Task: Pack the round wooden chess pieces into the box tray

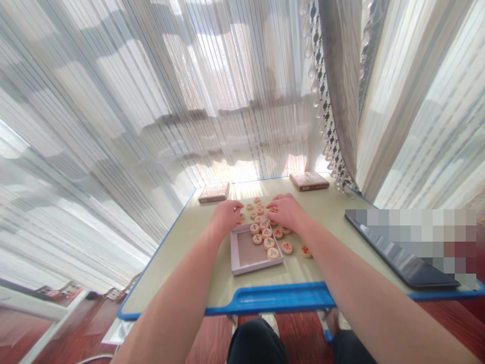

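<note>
Cream round pieces (272, 253) | red- or black-inscribed | left fingers (236, 203), right fingers (274, 203) curled, grip unclear

So the desk (193, 217) is pale yellow-green with a blue rim, plus a long blue trough (280, 297) set into the near edge. Sitting pretty central is a shallow open box (235, 253), and loose round xiangqi pieces (287, 247) are scattered behind it and off its right side, lots with red characters. Two flat printed boxes (214, 191) lie near the far corners, and there's a dark slab (405, 265) on the right, mostly pixelated tbh.
</note>
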A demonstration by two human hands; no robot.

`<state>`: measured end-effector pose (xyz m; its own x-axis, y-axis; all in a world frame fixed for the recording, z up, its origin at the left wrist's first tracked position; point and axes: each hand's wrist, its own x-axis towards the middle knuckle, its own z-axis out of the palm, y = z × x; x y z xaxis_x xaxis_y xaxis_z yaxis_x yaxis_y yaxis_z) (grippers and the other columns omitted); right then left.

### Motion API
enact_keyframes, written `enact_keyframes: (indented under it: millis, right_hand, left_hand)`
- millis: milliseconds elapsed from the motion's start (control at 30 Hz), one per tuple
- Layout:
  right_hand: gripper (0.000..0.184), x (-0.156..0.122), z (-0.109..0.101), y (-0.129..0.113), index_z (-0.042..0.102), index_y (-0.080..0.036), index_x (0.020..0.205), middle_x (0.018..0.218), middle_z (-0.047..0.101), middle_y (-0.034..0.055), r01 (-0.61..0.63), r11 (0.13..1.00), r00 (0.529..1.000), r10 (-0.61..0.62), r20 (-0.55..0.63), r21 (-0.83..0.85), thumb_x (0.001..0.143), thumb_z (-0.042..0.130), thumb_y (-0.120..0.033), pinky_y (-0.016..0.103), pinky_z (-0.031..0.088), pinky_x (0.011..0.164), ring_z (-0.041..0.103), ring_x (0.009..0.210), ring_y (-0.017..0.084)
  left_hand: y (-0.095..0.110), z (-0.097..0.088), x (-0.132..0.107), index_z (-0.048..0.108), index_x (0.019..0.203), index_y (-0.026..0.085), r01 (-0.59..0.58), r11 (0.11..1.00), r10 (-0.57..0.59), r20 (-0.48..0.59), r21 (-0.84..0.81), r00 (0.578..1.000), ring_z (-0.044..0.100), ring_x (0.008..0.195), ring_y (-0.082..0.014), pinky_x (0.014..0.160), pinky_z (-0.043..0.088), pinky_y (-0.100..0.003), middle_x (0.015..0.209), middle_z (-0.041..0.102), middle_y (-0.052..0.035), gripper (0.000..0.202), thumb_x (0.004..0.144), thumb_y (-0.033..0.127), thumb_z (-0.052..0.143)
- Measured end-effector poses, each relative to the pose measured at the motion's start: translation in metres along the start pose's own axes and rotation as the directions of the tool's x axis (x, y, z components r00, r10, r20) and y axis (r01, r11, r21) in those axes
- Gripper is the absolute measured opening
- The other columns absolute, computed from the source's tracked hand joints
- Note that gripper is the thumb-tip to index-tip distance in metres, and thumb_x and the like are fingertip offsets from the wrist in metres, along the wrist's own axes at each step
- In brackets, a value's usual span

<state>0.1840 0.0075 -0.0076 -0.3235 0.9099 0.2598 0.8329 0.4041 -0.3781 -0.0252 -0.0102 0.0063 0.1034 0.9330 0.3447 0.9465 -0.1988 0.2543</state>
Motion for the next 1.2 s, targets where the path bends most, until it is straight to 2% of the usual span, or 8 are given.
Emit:
enact_keyframes:
  millis: [100,233,400,467,567,767,967,1200]
  right_hand:
    - [0.025,0.004,0.005,0.000,0.075,-0.028,0.084,0.114,0.061,0.0009,-0.041,0.999,0.999,0.041,0.009,-0.020,0.068,0.060,-0.040,0.038,0.037,0.091,0.045,0.101,0.028]
    - [0.019,0.009,0.009,0.001,0.075,-0.026,0.077,0.112,0.063,0.0005,-0.047,0.999,0.999,0.047,-0.021,-0.009,0.065,0.063,-0.035,0.038,0.039,0.088,0.047,0.099,0.027]
    - [0.016,0.005,0.002,-0.007,0.072,-0.020,0.076,0.098,0.068,0.0041,0.090,0.993,0.990,-0.082,-0.112,0.073,0.068,0.061,-0.029,0.034,0.040,0.090,0.051,0.098,0.024]
    - [0.017,-0.002,-0.004,-0.013,0.070,-0.017,0.079,0.099,0.068,0.0056,0.188,0.971,0.967,-0.157,-0.203,0.146,0.070,0.061,-0.028,0.034,0.040,0.092,0.053,0.098,0.023]
    - [0.016,-0.013,-0.011,-0.024,0.069,-0.017,0.083,0.098,0.068,0.0060,0.311,0.921,0.920,-0.229,-0.318,0.236,0.073,0.062,-0.027,0.032,0.043,0.090,0.057,0.096,0.020]
    - [0.012,-0.022,-0.013,-0.034,0.069,-0.016,0.082,0.094,0.070,0.0075,0.350,0.895,0.905,-0.248,-0.347,0.275,0.074,0.064,-0.024,0.031,0.047,0.081,0.060,0.092,0.020]
    - [0.020,-0.018,-0.007,-0.030,0.067,-0.015,0.092,0.097,0.068,0.0080,0.390,0.875,0.902,-0.300,-0.312,0.287,0.072,0.066,-0.018,0.028,0.049,0.069,0.061,0.080,0.016]
    - [0.016,-0.018,-0.006,-0.029,0.067,-0.017,0.087,0.089,0.068,0.0050,0.330,0.896,0.925,-0.243,-0.293,0.297,0.073,0.065,-0.023,0.026,0.047,0.067,0.058,0.071,0.014]
  left_hand:
    - [0.006,-0.006,-0.004,0.072,0.090,0.018,-0.088,0.995,0.084,-0.095,-0.046,0.992,0.064,0.084,-0.0176,0.082,0.048,-0.026,0.091,0.072,-0.0041,0.029,0.078,0.017,0.046]
    - [0.009,-0.007,-0.008,0.072,0.086,0.018,-0.144,0.986,0.132,-0.137,-0.082,0.982,0.063,0.075,-0.0161,0.075,0.048,-0.026,0.086,0.072,-0.0039,0.026,0.077,0.018,0.047]
    - [0.012,-0.003,-0.011,0.068,0.102,0.017,-0.083,0.966,0.040,-0.176,-0.244,0.984,0.060,0.065,-0.0135,0.065,0.048,-0.024,0.081,0.071,-0.0037,0.031,0.079,0.028,0.050]
    - [0.015,-0.004,-0.012,0.067,0.106,0.017,-0.052,0.925,0.004,-0.129,-0.376,0.992,0.059,0.062,-0.0126,0.061,0.047,-0.023,0.081,0.070,-0.0040,0.035,0.079,0.036,0.053]
    - [0.020,-0.009,-0.014,0.070,0.094,0.015,-0.002,0.817,0.013,0.015,-0.576,1.000,0.058,0.060,-0.0122,0.054,0.045,-0.022,0.077,0.070,-0.0049,0.038,0.077,0.046,0.055]
    - [0.028,-0.016,-0.016,0.072,0.087,0.013,0.117,0.606,0.057,0.190,-0.787,0.980,0.056,0.057,-0.0100,0.056,0.046,-0.022,0.065,0.066,-0.0029,0.034,0.068,0.041,0.069]
    - [0.025,-0.017,-0.016,0.071,0.084,0.012,0.203,0.514,-0.001,0.235,-0.834,0.972,0.058,0.059,-0.0100,0.060,0.049,-0.023,0.067,0.067,-0.0035,0.031,0.064,0.036,0.074]
    - [0.020,-0.017,-0.015,0.070,0.079,0.011,0.193,0.506,-0.018,0.213,-0.841,0.977,0.060,0.060,-0.0121,0.061,0.051,-0.025,0.065,0.066,-0.0047,0.027,0.063,0.032,0.072]
